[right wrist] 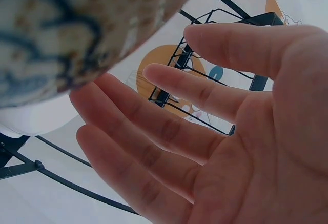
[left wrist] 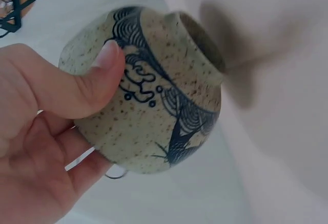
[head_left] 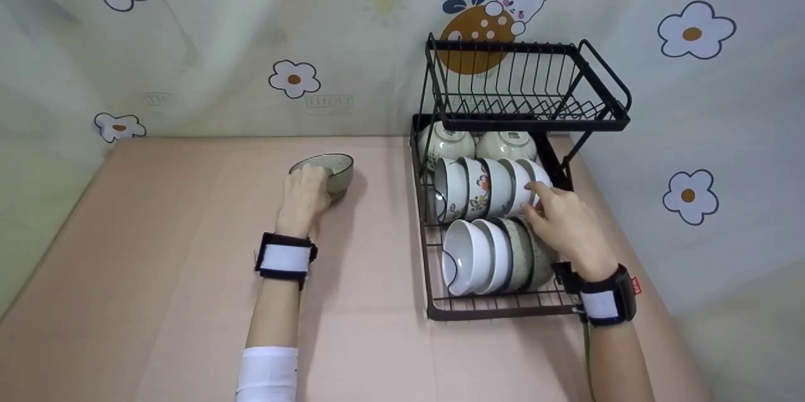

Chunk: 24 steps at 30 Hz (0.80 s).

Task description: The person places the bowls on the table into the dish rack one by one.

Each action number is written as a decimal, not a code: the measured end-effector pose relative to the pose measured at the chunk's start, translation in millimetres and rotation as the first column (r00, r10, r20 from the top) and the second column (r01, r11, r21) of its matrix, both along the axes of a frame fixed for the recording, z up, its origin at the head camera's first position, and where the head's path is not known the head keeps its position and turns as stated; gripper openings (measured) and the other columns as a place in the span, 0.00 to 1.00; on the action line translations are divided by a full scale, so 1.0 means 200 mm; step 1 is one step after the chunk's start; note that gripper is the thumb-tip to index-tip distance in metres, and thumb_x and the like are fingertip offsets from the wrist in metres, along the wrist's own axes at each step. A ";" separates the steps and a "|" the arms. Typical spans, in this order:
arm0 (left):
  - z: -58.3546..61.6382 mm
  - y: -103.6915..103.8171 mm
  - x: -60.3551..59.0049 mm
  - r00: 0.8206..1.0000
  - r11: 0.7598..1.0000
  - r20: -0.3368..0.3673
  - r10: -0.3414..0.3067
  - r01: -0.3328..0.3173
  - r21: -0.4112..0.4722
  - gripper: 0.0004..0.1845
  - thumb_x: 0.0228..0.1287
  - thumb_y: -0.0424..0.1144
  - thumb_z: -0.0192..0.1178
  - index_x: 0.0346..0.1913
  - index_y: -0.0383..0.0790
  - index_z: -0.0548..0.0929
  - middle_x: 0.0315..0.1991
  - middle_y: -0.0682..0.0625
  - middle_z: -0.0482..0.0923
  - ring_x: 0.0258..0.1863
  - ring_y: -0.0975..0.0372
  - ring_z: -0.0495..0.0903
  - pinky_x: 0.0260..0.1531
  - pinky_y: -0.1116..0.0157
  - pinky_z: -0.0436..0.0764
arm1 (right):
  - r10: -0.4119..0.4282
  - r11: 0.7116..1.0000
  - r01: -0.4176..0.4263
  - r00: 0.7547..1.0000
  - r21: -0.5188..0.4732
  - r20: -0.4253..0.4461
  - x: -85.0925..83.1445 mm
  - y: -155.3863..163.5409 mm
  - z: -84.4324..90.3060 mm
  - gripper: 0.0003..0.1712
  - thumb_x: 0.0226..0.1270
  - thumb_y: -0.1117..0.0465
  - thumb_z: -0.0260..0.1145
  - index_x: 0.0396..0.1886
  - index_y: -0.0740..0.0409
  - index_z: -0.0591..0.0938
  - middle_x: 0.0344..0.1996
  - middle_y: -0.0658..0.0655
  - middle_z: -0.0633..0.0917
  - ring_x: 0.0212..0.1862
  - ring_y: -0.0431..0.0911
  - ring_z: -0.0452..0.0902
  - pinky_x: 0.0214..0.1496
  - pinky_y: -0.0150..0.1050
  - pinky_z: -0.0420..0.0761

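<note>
Two tiers on the black wire dish rack, standing at the right of the pink bench against the flower-print backdrop. Upper tier bare of crockery; lower tier packed with bowls on edge: a near row, a middle row, and two more bowls at the back.

Out on the open bench, well apart from the rack, a speckled bowl with dark blue brushwork, gripped by the left hand. Closed grip there: thumb pressed across the painted wall, fingers curled under the far side, foot ring turned toward the wrist camera. Right hand inside the lower tier, fingers straight and spread, fingertips at the end bowl of the middle row, holding nothing.

Likely risks, as a judgement: a slip of the speckled bowl out of the thumb-and-finger hold, given the smooth glazed curve; a knock from the spread right fingers tipping a neighbouring bowl, and a chain topple or chip along rows leaning against each other; a wrist strap snagging on the rack's wire.

Hard to tell: whether the speckled bowl rests on the bench or hangs just above it. Left fingertips hidden behind the bowl. Right wrist view mostly blocked by a blurred patterned bowl close to the lens. Rear bowls half hidden under the upper tier.
</note>
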<state>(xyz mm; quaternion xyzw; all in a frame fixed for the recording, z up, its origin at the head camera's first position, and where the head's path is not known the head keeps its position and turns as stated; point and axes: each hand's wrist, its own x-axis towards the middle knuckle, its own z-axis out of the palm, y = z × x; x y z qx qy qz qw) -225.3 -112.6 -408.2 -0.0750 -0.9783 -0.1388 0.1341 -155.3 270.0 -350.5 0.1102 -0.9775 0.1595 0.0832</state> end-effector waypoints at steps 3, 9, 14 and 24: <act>0.05 0.03 0.02 1.000 1.000 0.011 -0.029 0.029 -0.004 0.07 0.50 0.26 0.64 0.34 0.31 0.85 0.32 0.35 0.84 0.32 0.43 0.83 0.30 0.50 0.82 | -0.001 1.000 0.001 1.000 -0.003 0.000 0.00 0.00 0.00 0.22 0.66 0.58 0.60 0.57 0.63 0.75 0.32 0.63 0.85 0.30 0.53 0.81 0.29 0.48 0.79; 0.16 0.09 0.09 0.993 0.995 -0.059 -0.101 0.102 0.002 0.10 0.46 0.21 0.60 0.32 0.34 0.85 0.29 0.38 0.85 0.30 0.44 0.83 0.26 0.52 0.81 | 0.000 1.000 0.000 1.000 -0.021 -0.020 0.00 0.00 0.00 0.21 0.66 0.58 0.60 0.56 0.64 0.76 0.35 0.65 0.85 0.32 0.54 0.82 0.31 0.50 0.80; 0.22 0.15 0.15 0.966 0.981 -0.170 -0.193 0.193 -0.014 0.12 0.42 0.18 0.61 0.31 0.34 0.84 0.29 0.39 0.85 0.28 0.45 0.83 0.25 0.55 0.81 | 0.001 0.999 -0.004 0.998 -0.050 -0.057 0.01 0.00 0.00 0.21 0.66 0.59 0.61 0.55 0.64 0.77 0.35 0.65 0.85 0.32 0.54 0.82 0.32 0.49 0.81; 0.27 0.30 0.25 0.848 0.927 -0.375 -0.374 0.336 -0.166 0.13 0.41 0.18 0.64 0.29 0.37 0.83 0.27 0.45 0.85 0.30 0.54 0.83 0.34 0.61 0.83 | 0.025 0.989 -0.035 0.997 -0.145 -0.066 0.01 -0.02 0.00 0.19 0.66 0.59 0.61 0.54 0.63 0.77 0.35 0.63 0.86 0.36 0.53 0.83 0.37 0.49 0.82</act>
